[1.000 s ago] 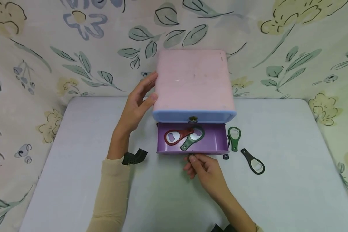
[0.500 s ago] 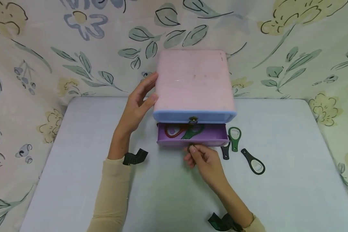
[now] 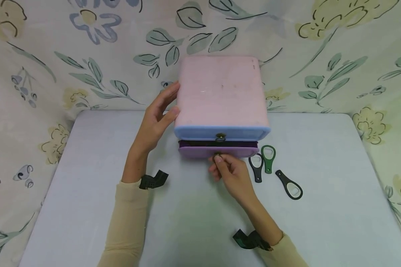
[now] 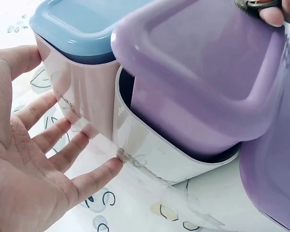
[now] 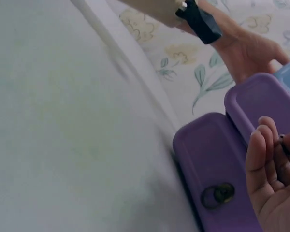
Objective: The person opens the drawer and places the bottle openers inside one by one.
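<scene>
A small drawer cabinet (image 3: 222,92) with a pink top stands at the back of the table. My left hand (image 3: 153,120) rests against its left side; in the left wrist view the fingers (image 4: 99,176) spread along the wall, lightly bent. My right hand (image 3: 234,176) pinches the ring pull (image 3: 217,157) of the purple drawer (image 3: 194,152), which juts out slightly under the blue drawer (image 3: 194,132). The inside of the purple drawer is hidden. In the right wrist view, another purple drawer (image 5: 203,154) with its own ring pull (image 5: 217,195) sits below.
Right of the cabinet lie a black bottle opener (image 3: 257,175) and a green bottle opener (image 3: 269,165) side by side. Another black bottle opener (image 3: 283,178) lies farther right. Flowered cloth (image 3: 113,66) hangs behind the white table (image 3: 334,207).
My right hand has pushed the purple drawer inward, and the red and green bottle openers inside have gone out of sight. The left hand has stayed at the cabinet's side.
</scene>
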{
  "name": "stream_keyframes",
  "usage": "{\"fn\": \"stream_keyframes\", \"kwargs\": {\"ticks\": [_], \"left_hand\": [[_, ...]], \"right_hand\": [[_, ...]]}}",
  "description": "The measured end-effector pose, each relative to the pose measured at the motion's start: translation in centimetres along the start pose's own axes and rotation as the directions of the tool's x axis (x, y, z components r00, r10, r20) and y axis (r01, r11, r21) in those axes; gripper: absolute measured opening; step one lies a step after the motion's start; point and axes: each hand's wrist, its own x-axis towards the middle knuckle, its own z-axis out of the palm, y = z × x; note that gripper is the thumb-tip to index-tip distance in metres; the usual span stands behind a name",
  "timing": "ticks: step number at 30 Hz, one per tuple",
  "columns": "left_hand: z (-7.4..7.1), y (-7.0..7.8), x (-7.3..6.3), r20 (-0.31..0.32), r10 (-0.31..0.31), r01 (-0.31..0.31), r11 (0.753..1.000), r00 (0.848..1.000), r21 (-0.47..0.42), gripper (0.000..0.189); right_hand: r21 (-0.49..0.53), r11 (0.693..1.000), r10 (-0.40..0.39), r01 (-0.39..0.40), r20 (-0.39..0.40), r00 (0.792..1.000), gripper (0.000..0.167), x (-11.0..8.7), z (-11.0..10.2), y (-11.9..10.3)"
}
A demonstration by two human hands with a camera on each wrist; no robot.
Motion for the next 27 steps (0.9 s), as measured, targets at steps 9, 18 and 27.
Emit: {"fn": "stream_keyframes", "kwargs": {"ticks": [9,18,27], "left_hand": [[0.1,-0.2,-0.1,-0.005,0.003,-0.003,1.0,1.0,-0.021,0.062],[0.0,-0.1,0.0,0.002,-0.01,0.01,1.0,1.0,-0.021,0.065],[0.0,-0.3,0.0,0.001,-0.016,0.016,0.999,1.0,-0.045,0.065]], "right_hand": [[0.024,1.0,0.018,-0.018,-0.002,1.0,0.034,1.3,-0.1,-0.2],[0.057,0.998,0.031,-0.031,-0.001,1.0,0.034,1.8,-0.3,-0.2],[0.029,0.999,0.017,-0.016,-0.007,1.0,0.032,2.0,-0.7,0.2]]}}
